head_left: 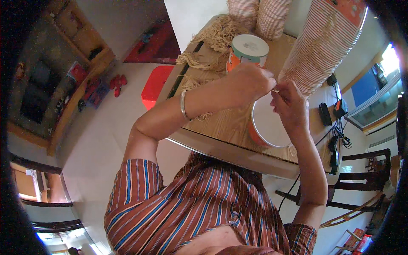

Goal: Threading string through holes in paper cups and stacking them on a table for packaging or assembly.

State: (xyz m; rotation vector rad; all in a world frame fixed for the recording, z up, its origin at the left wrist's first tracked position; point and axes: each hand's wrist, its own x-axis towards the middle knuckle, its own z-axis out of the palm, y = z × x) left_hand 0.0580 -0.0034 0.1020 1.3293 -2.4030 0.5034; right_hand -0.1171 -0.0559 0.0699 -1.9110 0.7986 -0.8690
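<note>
My left hand [255, 83] and my right hand [294, 107] meet above the table, fingers of both pinched together. Something thin and pale may be between the fingertips, too small to make out. Just under my right hand lies an orange paper tub [265, 121] with a white inside, its mouth partly hidden by that hand. Behind my left hand stands another tub [250, 46] with a round white top and a teal band, its lower part covered by the hand. Tan stringy strands [219, 36] lie heaped on the table to the left.
A tall leaning stack of nested tubs [323, 46] rises at the right, with more stacks [274, 17] behind. Black adapters and cables [338, 127] lie along the right table edge. A red stool [157, 85] is left of the table, a dark wooden chair [365, 178] right.
</note>
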